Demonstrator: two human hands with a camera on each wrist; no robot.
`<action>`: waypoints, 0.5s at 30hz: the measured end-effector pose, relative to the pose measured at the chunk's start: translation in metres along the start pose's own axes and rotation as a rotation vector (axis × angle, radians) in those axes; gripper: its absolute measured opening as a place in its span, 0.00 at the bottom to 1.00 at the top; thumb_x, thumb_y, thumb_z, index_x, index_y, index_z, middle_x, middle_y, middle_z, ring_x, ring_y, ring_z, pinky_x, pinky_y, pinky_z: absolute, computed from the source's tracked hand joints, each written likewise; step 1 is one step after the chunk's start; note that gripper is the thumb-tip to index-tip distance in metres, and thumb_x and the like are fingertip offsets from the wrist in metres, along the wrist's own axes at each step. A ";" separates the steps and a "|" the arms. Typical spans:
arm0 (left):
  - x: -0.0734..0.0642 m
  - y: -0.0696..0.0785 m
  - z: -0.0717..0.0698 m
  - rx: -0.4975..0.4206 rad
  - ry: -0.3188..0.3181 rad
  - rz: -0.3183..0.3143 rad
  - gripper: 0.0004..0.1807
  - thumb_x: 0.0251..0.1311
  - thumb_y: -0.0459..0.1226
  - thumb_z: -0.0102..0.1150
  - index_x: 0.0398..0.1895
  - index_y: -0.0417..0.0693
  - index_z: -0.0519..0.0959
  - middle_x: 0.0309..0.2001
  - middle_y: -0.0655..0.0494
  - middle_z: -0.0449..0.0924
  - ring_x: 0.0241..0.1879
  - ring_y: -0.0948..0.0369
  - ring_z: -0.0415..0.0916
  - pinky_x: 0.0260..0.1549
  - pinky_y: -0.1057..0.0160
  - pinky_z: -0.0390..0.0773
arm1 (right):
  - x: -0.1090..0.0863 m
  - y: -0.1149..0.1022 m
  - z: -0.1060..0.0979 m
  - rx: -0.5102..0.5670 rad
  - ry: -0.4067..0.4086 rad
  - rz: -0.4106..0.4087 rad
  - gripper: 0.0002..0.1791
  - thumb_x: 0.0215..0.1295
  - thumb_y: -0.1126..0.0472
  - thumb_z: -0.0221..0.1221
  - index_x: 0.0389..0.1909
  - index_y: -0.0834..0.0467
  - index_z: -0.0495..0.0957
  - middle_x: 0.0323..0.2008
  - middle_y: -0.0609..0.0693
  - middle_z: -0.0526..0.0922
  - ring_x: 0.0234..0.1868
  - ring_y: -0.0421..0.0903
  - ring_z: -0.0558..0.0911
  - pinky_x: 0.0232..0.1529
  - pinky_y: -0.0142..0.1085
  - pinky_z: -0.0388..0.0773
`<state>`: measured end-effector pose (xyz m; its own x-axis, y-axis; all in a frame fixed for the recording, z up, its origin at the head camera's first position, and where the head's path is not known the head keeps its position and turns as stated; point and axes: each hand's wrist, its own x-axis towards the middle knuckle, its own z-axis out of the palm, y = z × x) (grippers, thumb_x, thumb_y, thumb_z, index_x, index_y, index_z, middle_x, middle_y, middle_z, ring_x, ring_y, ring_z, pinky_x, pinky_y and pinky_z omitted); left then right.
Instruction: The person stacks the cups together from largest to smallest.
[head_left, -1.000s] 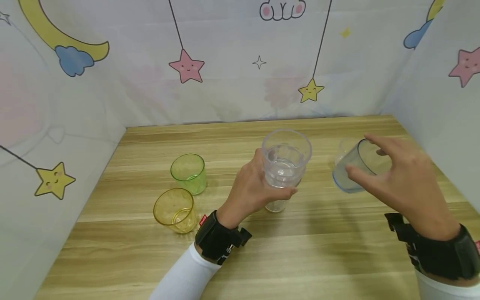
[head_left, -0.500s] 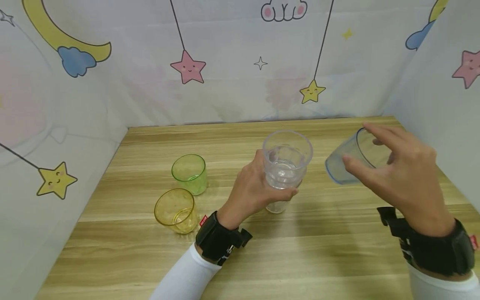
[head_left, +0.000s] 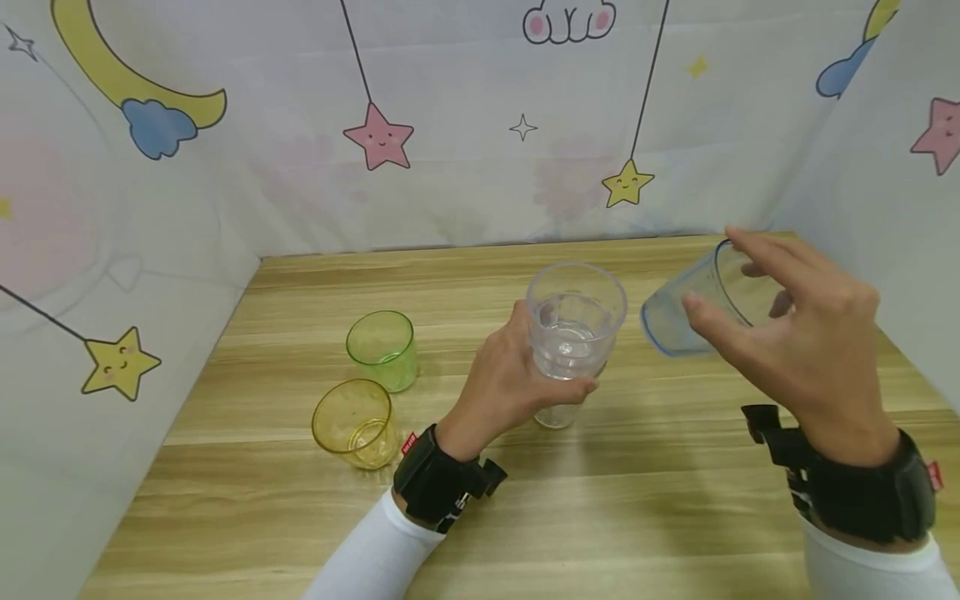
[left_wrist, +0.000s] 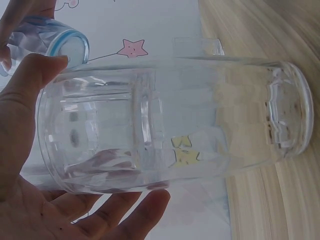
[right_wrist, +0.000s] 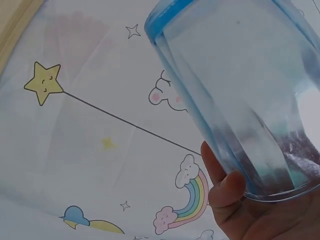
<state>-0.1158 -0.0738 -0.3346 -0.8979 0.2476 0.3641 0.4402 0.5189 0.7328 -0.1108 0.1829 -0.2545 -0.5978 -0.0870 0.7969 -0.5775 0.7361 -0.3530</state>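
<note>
My left hand [head_left: 498,375] grips a tall clear tumbler [head_left: 572,333], thumb across its near side. The left wrist view shows it as two nested clear tumblers, the inner one [left_wrist: 100,130] seated in the mouth of the outer one [left_wrist: 240,120], whose base meets the tabletop. To the right, my right hand [head_left: 813,333] holds a blue-tinted tumbler [head_left: 675,312] by its rim between thumb and fingers. This tumbler hangs tilted in the air, base toward the clear ones. The right wrist view has its wall [right_wrist: 235,90] up close.
A green cup [head_left: 384,354] and a yellow cup [head_left: 356,425] stand upright left of my left hand. Faint clear glassware [left_wrist: 197,46] shows behind in the left wrist view. Printed cloth [head_left: 465,192] walls off the back and sides of the wooden table [head_left: 570,525].
My right hand has lifted the blue-tinted tumbler and brought it slightly left, closer to the clear tumblers. My left hand and the clear tumblers stay in place.
</note>
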 end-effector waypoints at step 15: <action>0.000 -0.002 -0.001 0.001 0.003 0.015 0.54 0.39 0.48 0.84 0.69 0.48 0.62 0.52 0.54 0.79 0.48 0.60 0.78 0.44 0.59 0.80 | 0.004 -0.007 0.008 0.147 0.117 0.041 0.30 0.46 0.56 0.72 0.54 0.58 0.85 0.47 0.57 0.87 0.41 0.27 0.79 0.32 0.23 0.66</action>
<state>-0.1168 -0.0757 -0.3361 -0.8910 0.2527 0.3773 0.4539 0.5161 0.7264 -0.1137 0.1718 -0.2530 -0.5587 0.0260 0.8290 -0.6344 0.6305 -0.4473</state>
